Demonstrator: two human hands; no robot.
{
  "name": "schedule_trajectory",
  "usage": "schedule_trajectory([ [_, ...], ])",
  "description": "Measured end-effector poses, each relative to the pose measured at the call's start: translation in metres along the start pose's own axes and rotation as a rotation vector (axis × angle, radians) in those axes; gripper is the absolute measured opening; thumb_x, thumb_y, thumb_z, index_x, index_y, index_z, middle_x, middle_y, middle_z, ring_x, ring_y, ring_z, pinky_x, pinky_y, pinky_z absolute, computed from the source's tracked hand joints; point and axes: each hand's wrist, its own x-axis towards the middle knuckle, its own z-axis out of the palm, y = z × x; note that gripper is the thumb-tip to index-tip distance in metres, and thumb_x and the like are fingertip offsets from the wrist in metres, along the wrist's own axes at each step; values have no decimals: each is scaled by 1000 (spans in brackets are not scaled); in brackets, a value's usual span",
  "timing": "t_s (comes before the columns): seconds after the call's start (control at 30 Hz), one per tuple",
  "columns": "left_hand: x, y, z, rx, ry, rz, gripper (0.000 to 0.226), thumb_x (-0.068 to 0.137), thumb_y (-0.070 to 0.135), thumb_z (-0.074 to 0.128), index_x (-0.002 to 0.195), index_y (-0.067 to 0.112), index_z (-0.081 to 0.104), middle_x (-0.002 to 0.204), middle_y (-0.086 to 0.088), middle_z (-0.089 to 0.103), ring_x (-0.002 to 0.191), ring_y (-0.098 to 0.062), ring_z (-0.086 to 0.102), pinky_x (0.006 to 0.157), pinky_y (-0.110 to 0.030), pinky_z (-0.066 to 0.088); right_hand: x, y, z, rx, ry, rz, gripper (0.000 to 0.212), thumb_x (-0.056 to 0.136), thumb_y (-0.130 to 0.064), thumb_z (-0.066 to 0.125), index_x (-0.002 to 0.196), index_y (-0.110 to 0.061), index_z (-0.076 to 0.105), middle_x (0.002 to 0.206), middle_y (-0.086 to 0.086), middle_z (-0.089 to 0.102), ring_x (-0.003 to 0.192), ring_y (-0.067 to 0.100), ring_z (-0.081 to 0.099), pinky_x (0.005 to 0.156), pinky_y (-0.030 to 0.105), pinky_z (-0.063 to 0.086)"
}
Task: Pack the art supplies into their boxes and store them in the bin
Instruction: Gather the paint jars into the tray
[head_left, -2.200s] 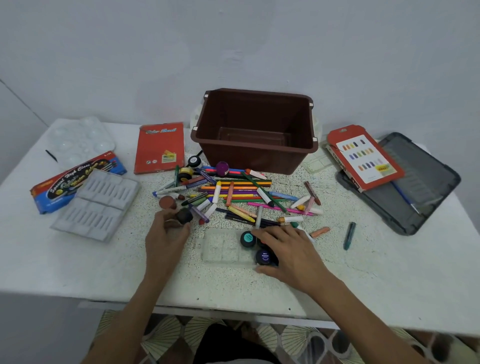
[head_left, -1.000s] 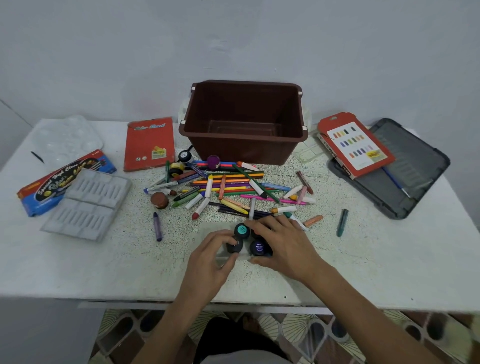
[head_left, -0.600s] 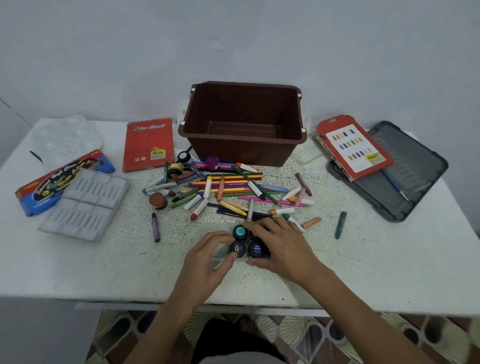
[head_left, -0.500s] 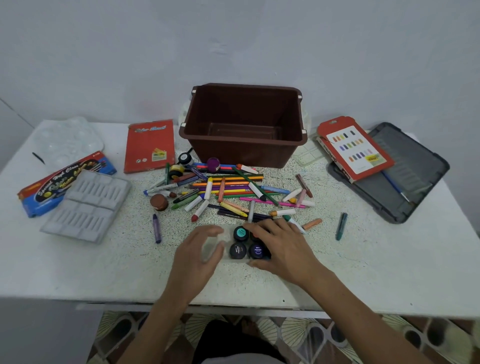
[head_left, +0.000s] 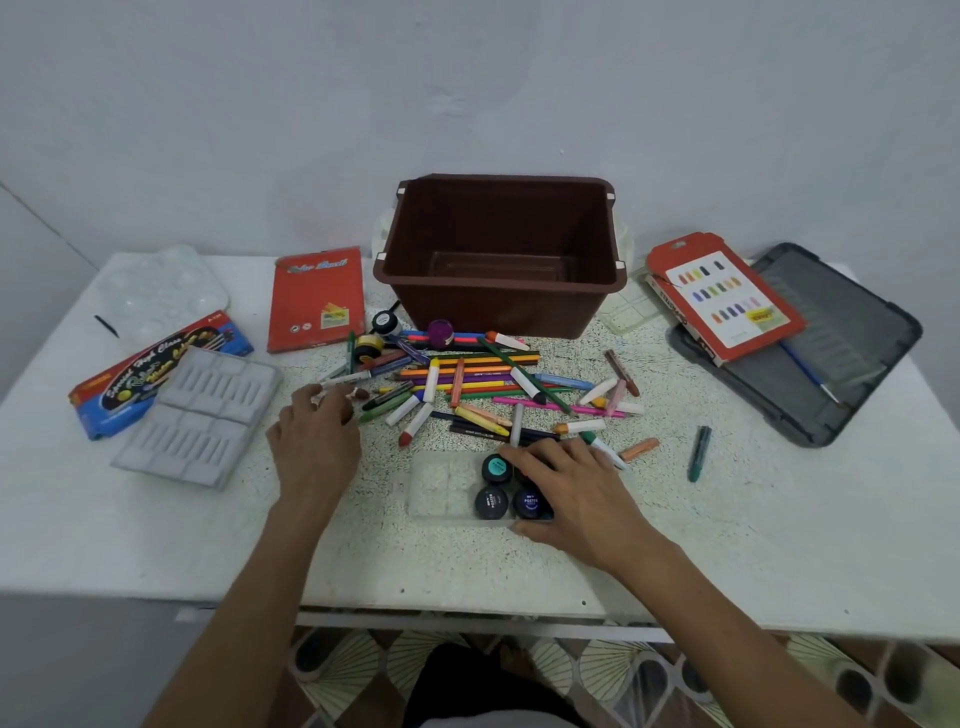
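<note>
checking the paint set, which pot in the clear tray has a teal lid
The far-row pot; the two nearer ones, a black-lidded pot and a navy-lidded pot, are dark.

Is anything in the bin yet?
No, the bin shows only its bare brown floor inside.
</note>
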Motion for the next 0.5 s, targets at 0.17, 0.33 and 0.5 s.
schedule_trajectory([
  [0.17,-2,1,0,-58,59,39,26,83,5,62,108,12,58,109,-19,58,95,-39,56,81,-48,42,1,-2,-1,5,-39,9,83,75,-60,70,146,-33,35,125,-2,55,107,26,52,92,44,44],
  [0.33,-38,31,-9,-492,27,177,33,84,6,72,107,13,48,103,-3,55,84,-8,56,70,-13,39,1,-2,-1,10,-51,16,85,75,-59,71,146,-33,34,125,-1,55,109,28,52,95,46,45],
  [0.5,-65,40,1,-617,-169,401,45,80,8,78,120,16,60,114,3,55,103,-8,57,95,-16,41,2,-2,-1,11,-57,16,84,76,-60,70,147,-33,33,127,-1,53,111,28,51,96,46,43],
])
